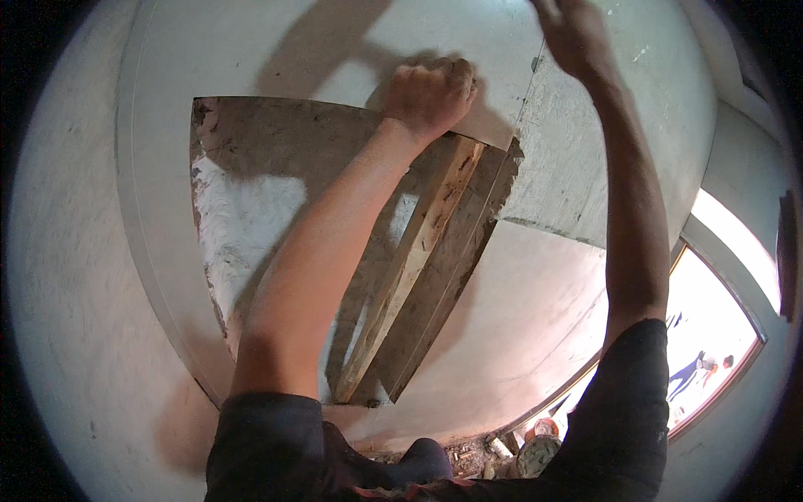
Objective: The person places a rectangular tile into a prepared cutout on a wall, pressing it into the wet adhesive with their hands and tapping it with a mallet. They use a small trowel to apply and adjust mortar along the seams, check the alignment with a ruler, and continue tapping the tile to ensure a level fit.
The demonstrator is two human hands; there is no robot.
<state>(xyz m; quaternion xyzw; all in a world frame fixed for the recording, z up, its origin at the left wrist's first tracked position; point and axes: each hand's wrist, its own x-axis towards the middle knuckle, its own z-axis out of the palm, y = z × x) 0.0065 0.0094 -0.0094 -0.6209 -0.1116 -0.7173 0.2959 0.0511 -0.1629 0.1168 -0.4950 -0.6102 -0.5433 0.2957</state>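
Observation:
My left hand (430,94) is curled into a fist against a large pale wall tile (464,81), just above its lower edge. Nothing shows in the fist, though the palm side is hidden. My right hand (574,37) is blurred and partly cut off at the top, held up in front of the wall with its visible fingers extended. Below the tile is an untiled recess (276,138) of grey-brown render, with a white patch (251,207) at its left. A rough wooden batten (414,263) stands slanted in this recess, its upper end meeting the tile's lower edge.
Rough cement wall (558,169) borders the tile on the right, above another smooth panel (527,295). Rubble (467,458), a round container (538,455) and an orange bucket (542,429) lie low down. A person (696,373) is visible through the bright doorway at right.

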